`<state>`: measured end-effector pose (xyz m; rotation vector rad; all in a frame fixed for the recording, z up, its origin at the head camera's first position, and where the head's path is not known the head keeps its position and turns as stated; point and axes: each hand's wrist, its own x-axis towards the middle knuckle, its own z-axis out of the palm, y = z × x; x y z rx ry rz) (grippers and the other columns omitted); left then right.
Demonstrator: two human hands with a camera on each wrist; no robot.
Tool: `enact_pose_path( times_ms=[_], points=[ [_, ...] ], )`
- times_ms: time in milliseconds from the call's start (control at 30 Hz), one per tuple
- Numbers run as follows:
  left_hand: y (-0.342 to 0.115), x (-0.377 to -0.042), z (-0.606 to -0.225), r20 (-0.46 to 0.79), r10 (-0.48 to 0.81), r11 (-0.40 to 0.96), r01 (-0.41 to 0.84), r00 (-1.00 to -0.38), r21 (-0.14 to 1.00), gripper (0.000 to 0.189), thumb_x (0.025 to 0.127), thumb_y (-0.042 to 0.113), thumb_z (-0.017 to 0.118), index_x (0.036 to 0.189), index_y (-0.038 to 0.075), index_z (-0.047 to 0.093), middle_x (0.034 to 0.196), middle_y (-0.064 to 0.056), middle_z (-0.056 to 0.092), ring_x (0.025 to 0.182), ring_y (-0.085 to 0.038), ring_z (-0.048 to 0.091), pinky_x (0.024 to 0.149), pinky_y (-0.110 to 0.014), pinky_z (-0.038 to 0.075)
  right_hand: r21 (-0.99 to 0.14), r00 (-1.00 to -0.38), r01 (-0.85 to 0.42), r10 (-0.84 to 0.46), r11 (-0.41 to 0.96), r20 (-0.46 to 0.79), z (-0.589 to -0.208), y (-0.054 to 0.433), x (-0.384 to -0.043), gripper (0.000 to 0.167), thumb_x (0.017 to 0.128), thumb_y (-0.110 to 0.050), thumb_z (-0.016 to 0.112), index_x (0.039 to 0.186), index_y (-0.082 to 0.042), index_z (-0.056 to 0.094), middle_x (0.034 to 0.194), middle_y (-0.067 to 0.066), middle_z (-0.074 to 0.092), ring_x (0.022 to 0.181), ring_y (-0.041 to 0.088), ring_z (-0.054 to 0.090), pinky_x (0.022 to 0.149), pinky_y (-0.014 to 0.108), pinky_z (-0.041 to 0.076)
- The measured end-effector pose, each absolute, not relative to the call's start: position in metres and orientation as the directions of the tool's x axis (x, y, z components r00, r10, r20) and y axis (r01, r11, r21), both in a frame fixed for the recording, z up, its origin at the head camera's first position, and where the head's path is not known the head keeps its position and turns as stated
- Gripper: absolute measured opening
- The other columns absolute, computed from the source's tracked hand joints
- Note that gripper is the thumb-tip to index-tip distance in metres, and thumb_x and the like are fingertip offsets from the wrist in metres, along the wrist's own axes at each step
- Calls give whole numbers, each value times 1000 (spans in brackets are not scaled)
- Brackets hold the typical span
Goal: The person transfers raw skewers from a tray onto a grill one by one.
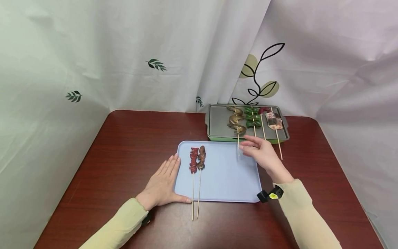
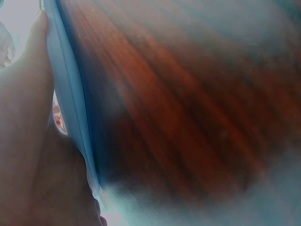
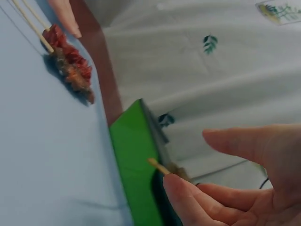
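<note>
My left hand [image 1: 163, 180] rests at the left edge of a pale blue tray [image 1: 230, 180], fingers straight, thumb near its front rim by the skewer sticks. On the tray lie a skewer of red pieces [image 1: 193, 160] and a skewer of brown pieces [image 1: 201, 157], sticks past the front rim. My right hand [image 1: 259, 150] is over the tray's far right corner, at the stick of a shrimp-like skewer [image 1: 237, 121] that lies on a grill [image 1: 217, 121]. In the right wrist view, thumb and fingers stand apart, and the stick [image 3: 157, 165] is beside a fingertip.
Also on the grill are a green pepper skewer [image 1: 253, 117], a skewer with a dark red piece [image 1: 264, 110] and a skewer with a pale, dark-skinned chunk [image 1: 274, 121]. Several sticks overhang its front edge. A white curtain [image 1: 174, 86] hangs behind the brown table [image 1: 133, 138].
</note>
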<state>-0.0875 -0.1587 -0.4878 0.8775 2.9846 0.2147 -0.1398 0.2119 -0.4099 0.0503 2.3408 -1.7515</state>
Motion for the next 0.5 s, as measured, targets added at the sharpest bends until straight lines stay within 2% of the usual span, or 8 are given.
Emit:
enact_pose_path(
  times_ms=[233,500],
  points=[
    [-159,-88,-487,-10,535,838,530,-845,128,143,66,98,51,158,-7,23,165,-23,20,153,-35,15,122,-46,17,-943,-990,64,-95,327,-100,-382,215,-123,66,98,-31,72,151,-2,46,137,19,61,118,14,63,91,17,50],
    [-159,-88,-487,-2,536,837,531,-844,134,142,66,97,53,158,-7,24,164,-23,20,153,-35,15,121,-46,18,-952,-994,-8,-107,305,-26,-366,214,-109,59,98,-32,71,148,-7,52,136,16,63,118,12,64,91,18,50]
  ],
)
